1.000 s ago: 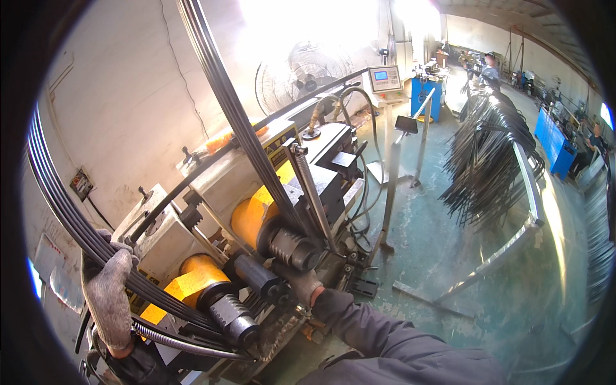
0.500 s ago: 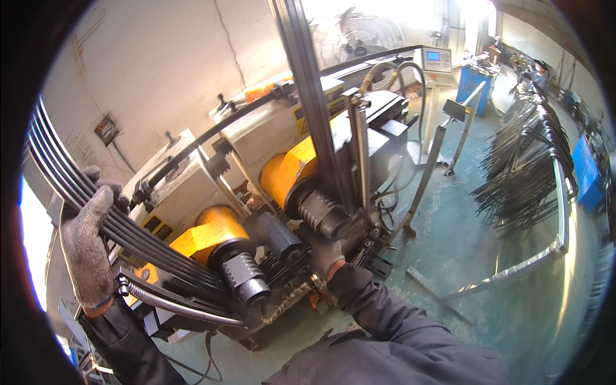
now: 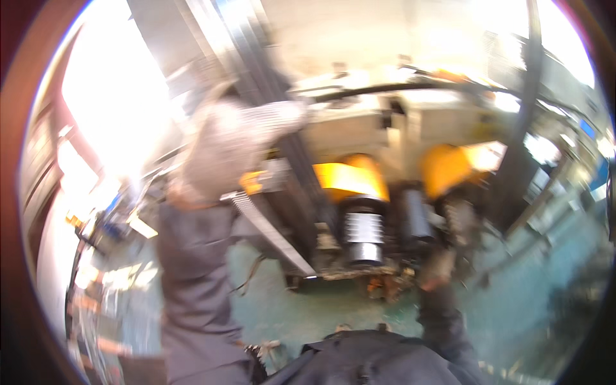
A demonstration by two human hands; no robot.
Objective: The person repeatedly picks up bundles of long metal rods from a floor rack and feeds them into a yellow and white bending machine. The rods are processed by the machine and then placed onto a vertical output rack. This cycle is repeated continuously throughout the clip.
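My left hand (image 3: 221, 147), in a grey knit glove and blurred by motion, is closed around a bundle of long dark metal rods (image 3: 298, 157). The bundle slants down to the left roller (image 3: 364, 231) of a machine with yellow housings (image 3: 351, 181). Below that hand a coil spring (image 3: 269, 228) runs along a bar. My right hand (image 3: 438, 264), gloved, reaches in low by the right roller (image 3: 459, 221); smear and shadow hide its fingers. Between the rollers sits a dark cylinder (image 3: 417, 215). A second dark bundle of rods (image 3: 518, 160) rises beside the right roller.
The pale machine body (image 3: 443, 122) stands along the wall behind the rollers, with a dark bar (image 3: 398, 88) across it. Greenish floor (image 3: 295, 308) lies in front. A bright opening (image 3: 119, 96) is at the far left, with blurred clutter below it.
The view has swung left and is blurred. My left hand and its rods stand steeper and nearer the picture's middle. My right hand stays low by the right roller.
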